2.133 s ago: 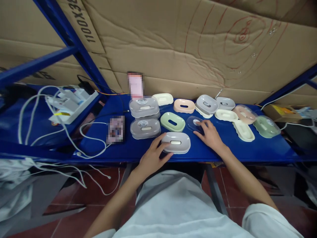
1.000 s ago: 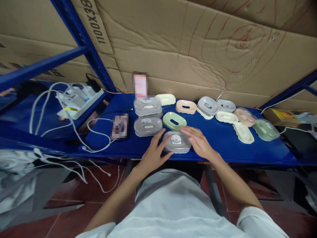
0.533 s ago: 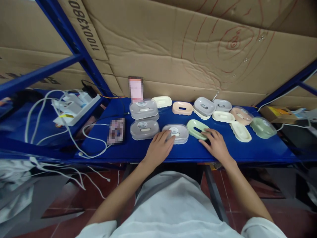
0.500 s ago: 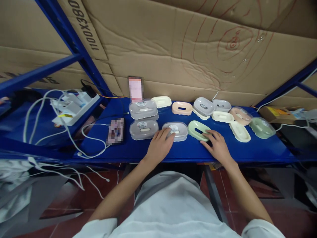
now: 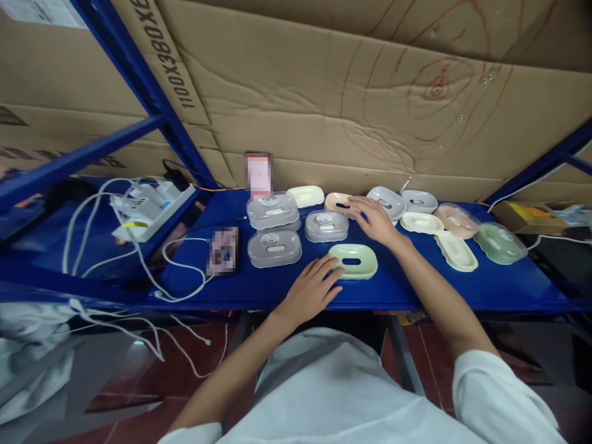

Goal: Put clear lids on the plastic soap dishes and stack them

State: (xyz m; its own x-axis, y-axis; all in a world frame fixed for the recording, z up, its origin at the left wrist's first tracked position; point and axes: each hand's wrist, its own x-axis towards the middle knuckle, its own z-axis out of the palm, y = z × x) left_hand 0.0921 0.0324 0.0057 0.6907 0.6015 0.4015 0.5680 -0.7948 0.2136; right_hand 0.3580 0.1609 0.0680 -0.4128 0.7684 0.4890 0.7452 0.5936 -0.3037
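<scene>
A pale green soap dish (image 5: 370, 264) with a slot in its middle lies near the front edge of the blue table. My left hand (image 5: 311, 291) rests at its left end, fingers apart and touching the rim. Farther back, my right hand (image 5: 375, 221) reaches over the right end of a peach soap dish (image 5: 332, 200), fingers stretched out and partly covering it. Between them and to the left sits a grey soap dish with a clear lid (image 5: 326, 228). More lidded grey dishes (image 5: 274, 248) stand left of it.
Cream dishes (image 5: 456, 251), grey dishes (image 5: 420, 201), a lidded peach dish (image 5: 457, 221) and a lidded green dish (image 5: 499, 243) lie on the right. A power strip (image 5: 157, 213) and white cables are at left. Cardboard (image 5: 296, 92) walls the back.
The lidded grey dish has moved back, and the green dish has shifted left and nearer, now straight. My left hand went from the grey dish to the green one; my right moved to the peach dish.
</scene>
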